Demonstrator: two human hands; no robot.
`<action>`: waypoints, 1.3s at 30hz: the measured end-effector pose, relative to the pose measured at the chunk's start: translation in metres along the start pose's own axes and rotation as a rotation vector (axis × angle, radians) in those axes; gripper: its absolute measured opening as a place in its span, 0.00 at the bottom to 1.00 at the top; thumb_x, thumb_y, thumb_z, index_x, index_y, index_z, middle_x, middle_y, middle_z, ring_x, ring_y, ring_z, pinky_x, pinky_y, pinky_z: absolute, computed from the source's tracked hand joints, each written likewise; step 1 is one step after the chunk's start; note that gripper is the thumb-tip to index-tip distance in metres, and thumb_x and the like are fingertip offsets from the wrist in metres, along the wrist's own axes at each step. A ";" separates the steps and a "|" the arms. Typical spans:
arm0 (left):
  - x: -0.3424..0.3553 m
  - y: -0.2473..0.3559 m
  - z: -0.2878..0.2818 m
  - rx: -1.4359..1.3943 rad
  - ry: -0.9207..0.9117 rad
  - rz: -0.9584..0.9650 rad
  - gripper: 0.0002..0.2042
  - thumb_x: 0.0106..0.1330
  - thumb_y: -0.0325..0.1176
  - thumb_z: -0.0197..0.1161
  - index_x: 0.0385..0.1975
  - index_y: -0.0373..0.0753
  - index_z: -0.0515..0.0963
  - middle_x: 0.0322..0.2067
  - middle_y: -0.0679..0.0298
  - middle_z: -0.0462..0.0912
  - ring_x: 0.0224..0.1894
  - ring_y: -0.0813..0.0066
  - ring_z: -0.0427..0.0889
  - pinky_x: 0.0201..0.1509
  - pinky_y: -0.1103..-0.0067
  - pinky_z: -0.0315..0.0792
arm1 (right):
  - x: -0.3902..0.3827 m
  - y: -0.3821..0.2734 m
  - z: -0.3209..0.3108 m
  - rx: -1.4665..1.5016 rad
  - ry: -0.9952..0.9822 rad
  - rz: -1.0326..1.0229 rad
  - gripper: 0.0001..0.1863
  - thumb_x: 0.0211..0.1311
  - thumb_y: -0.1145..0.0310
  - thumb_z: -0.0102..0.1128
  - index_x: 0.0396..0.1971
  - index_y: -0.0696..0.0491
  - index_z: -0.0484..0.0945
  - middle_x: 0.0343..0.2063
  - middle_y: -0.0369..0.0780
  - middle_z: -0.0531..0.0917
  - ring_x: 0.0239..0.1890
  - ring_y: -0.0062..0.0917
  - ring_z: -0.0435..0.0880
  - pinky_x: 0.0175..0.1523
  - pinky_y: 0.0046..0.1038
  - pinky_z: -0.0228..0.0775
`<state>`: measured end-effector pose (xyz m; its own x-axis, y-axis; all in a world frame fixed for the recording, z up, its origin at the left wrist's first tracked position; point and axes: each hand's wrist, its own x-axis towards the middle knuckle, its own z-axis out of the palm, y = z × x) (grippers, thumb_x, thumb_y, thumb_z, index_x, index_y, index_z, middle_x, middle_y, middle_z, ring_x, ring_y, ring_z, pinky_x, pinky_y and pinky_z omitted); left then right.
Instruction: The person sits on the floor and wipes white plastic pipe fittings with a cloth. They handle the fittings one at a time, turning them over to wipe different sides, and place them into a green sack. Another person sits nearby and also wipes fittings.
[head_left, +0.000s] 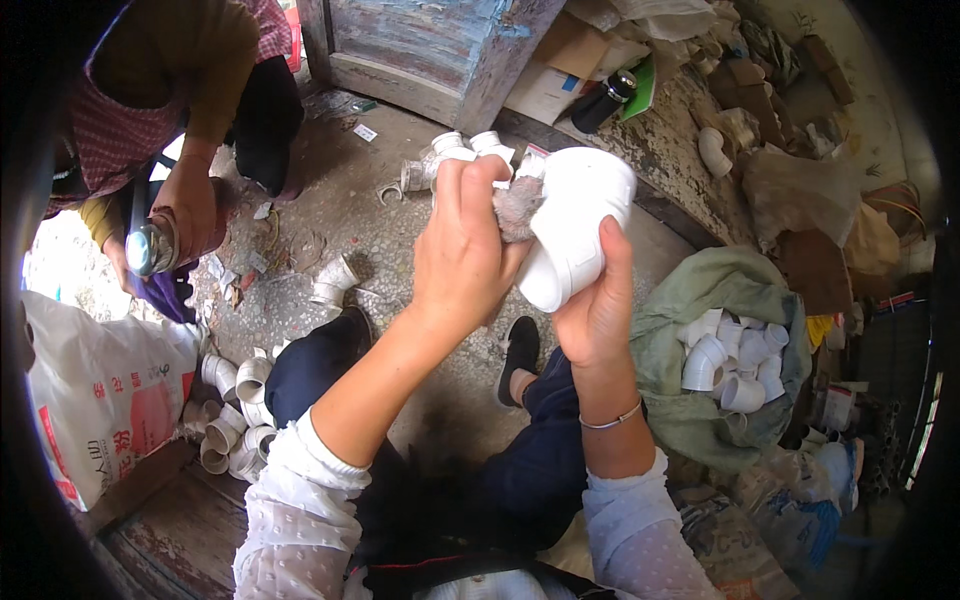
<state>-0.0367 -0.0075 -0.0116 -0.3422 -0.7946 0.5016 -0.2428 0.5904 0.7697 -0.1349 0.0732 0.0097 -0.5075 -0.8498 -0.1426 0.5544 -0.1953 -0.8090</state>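
In front of me, my right hand (597, 315) is closed round a white plastic pipe fitting (590, 195), the thumb along its side. A short branch of the fitting points down and to the left. My left hand (462, 245) is closed on a fuzzy grey wad (517, 208), which sits against the fitting's left side. Whether the wad is cloth or wire wool I cannot tell. Some of the left fingers are hidden behind the hand.
Pipe fittings (447, 150) lie on the speckled floor ahead, and more fittings (225, 428) are heaped at left beside a white sack (120, 385). A green sack (665, 390) of white elbows stands at right. Another person's hand (188, 205) holds a round-ended object. A black flask (605, 100) rests on a ledge.
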 end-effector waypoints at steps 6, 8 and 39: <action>-0.013 0.001 0.015 -0.634 -0.310 -0.416 0.23 0.56 0.30 0.62 0.49 0.30 0.63 0.47 0.48 0.73 0.46 0.58 0.76 0.46 0.72 0.72 | 0.000 -0.006 -0.005 -0.037 -0.159 -0.123 0.41 0.54 0.54 0.57 0.61 0.64 0.55 0.55 0.52 0.70 0.58 0.38 0.70 0.64 0.34 0.59; -0.013 0.001 0.015 -1.056 -0.551 -0.623 0.23 0.60 0.33 0.61 0.52 0.29 0.65 0.47 0.53 0.75 0.46 0.65 0.77 0.47 0.74 0.71 | 0.000 -0.003 -0.009 -0.157 -0.216 -0.160 0.43 0.52 0.53 0.58 0.61 0.65 0.54 0.55 0.52 0.70 0.59 0.39 0.70 0.65 0.35 0.59; 0.022 -0.012 -0.061 -0.918 -0.573 -0.395 0.24 0.56 0.41 0.65 0.49 0.39 0.65 0.31 0.65 0.72 0.37 0.71 0.76 0.39 0.76 0.74 | -0.009 -0.035 -0.037 -0.818 -0.362 -0.377 0.50 0.30 0.73 0.73 0.61 0.56 0.59 0.56 0.43 0.69 0.59 0.30 0.67 0.63 0.33 0.57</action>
<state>0.0139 -0.0408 0.0150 -0.8090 -0.5809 0.0897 0.2472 -0.1979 0.9485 -0.1736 0.1056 0.0181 -0.2483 -0.9270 0.2811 -0.3028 -0.2014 -0.9315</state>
